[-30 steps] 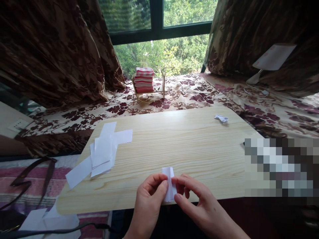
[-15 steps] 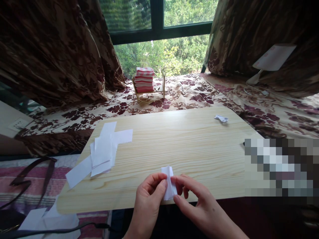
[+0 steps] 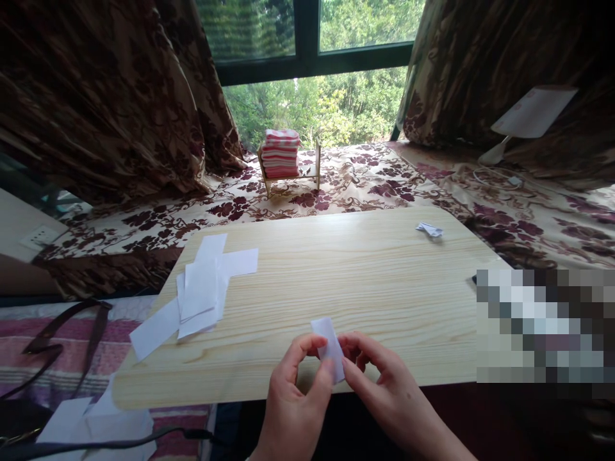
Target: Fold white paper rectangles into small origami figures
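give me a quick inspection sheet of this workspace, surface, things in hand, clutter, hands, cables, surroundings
surface: light wooden board, lying on floral brown cloth.
things in hand: small folded white paper strip, pinched between both hands above the board's near edge.
clutter: loose pile of white paper sheets at the board's left; tiny folded white paper piece at far right; more white sheets below the board on the left.
hands: left hand and right hand, both closed on the strip.
cables: dark cable at lower left; white cord at far right.
surroundings: window with green trees, brown floral curtains, small wooden rack of red-striped cloths.
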{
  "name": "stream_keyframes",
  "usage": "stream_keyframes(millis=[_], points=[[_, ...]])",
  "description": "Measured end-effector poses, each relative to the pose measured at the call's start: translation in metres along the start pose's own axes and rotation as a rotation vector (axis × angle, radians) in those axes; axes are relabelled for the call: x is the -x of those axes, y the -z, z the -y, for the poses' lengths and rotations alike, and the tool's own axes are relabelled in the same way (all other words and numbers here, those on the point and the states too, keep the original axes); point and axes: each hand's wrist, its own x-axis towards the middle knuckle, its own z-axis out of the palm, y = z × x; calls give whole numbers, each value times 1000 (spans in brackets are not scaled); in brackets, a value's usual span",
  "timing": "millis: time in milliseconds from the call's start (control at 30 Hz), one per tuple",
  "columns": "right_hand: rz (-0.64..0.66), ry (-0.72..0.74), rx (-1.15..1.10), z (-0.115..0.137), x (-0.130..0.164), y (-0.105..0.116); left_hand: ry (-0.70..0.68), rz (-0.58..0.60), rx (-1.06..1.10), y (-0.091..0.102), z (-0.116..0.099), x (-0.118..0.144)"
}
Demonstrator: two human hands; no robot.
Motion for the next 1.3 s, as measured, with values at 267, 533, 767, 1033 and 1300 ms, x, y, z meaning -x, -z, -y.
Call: stream_keyframes(millis=[267, 533, 767, 1033, 1300], points=[[-58, 38, -120, -6, -4, 0, -103, 61, -5, -2, -1, 7], [-51, -42, -104, -10, 2, 11, 20, -52, 70, 8, -1, -12], [-124, -227, -143, -22, 13, 18, -4, -185, 29, 19, -1, -30], [-185, -285, -201, -34, 8, 18, -240, -24, -257, 20, -5, -41], [-6, -106, 4, -12, -21, 31, -460, 225, -430, 16, -21, -51]])
